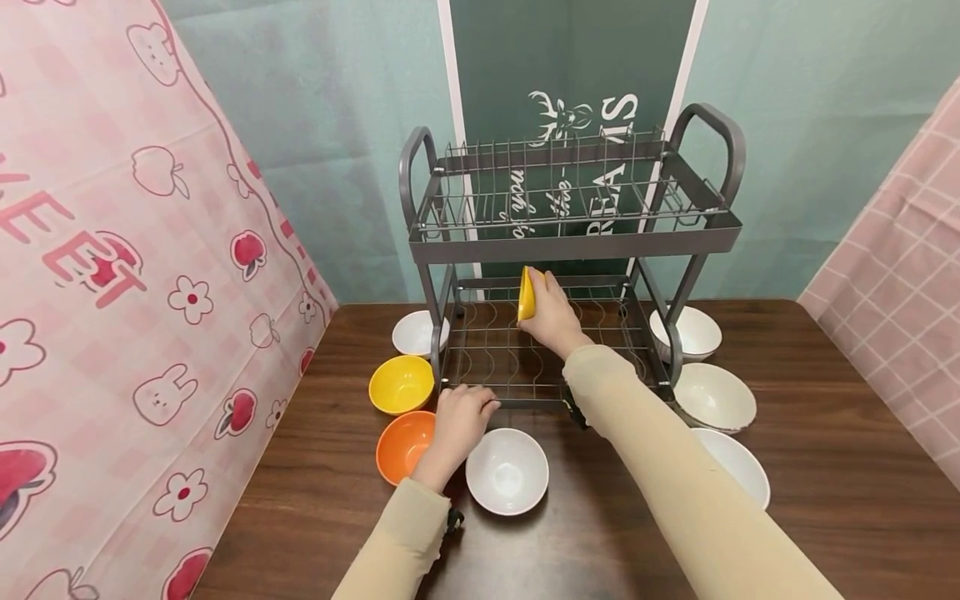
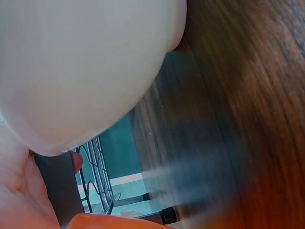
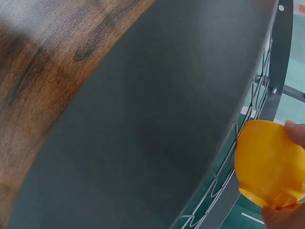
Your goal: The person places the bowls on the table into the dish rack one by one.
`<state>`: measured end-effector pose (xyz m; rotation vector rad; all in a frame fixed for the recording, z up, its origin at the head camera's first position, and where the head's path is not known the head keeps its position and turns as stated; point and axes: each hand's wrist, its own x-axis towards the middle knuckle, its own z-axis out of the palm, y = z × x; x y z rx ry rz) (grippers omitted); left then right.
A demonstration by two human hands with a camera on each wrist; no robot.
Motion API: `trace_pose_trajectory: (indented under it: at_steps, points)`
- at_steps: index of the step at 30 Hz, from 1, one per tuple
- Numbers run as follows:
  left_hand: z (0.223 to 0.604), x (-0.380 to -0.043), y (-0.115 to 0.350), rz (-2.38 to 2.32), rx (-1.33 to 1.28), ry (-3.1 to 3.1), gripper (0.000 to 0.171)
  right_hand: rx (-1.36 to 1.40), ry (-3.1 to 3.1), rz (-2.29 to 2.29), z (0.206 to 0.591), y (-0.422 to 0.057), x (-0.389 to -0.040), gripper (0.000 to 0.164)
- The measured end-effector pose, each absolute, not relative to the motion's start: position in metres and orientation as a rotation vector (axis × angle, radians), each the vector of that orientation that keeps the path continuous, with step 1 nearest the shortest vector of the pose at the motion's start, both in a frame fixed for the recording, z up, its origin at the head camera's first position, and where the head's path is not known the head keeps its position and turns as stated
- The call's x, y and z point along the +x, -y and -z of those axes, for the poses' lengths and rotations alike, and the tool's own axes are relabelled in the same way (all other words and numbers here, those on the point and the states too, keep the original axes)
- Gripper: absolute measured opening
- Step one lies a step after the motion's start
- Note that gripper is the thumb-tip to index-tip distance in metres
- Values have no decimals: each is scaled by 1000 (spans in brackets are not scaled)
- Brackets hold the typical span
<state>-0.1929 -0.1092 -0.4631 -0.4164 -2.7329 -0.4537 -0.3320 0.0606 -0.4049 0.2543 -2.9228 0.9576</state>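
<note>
My right hand [image 1: 557,318] holds a small yellow bowl [image 1: 527,296] tilted on its side over the lower shelf of a dark grey two-tier dish rack [image 1: 573,247]. In the right wrist view, thumb and fingers pinch this bowl [image 3: 267,160] close to the shelf wires. My left hand [image 1: 461,421] grips the rack's front lower rail near its left corner, with a fingertip showing past the dark rail [image 2: 57,188] in the left wrist view. Just below that hand is a white bowl [image 1: 507,472]; an orange bowl [image 1: 401,446] sits left of the wrist, partly covered.
Left of the rack stand another yellow bowl [image 1: 401,385] and a white bowl [image 1: 420,333]. Several white bowls line the right side, including one near the front [image 1: 738,467]. The upper wire tier [image 1: 555,187] overhangs the right hand. Patterned cloths hang around the wooden table [image 1: 292,517].
</note>
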Motion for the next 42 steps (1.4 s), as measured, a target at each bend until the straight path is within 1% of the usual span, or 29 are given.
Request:
trace_pose_trajectory:
  at_steps: [11,17,24,33,42]
  points:
    - [463,-193,108,431,-426,2734,11,218,2927,-938,407,-57,-334,97]
    - [465,-193,108,437,-424,2735,8,222,2931,-924,408,-56,-335,97]
    - [466,-193,108,418,-409,2738,9,228,2924,-909,412,-51,-338,91]
    - [466,-194,108,421,-405,2738,9,232,2902,-926,415,-52,-338,90]
    - [466,-194,108,421,-411,2736,11,248,2918,-947,418,-53,-339,94]
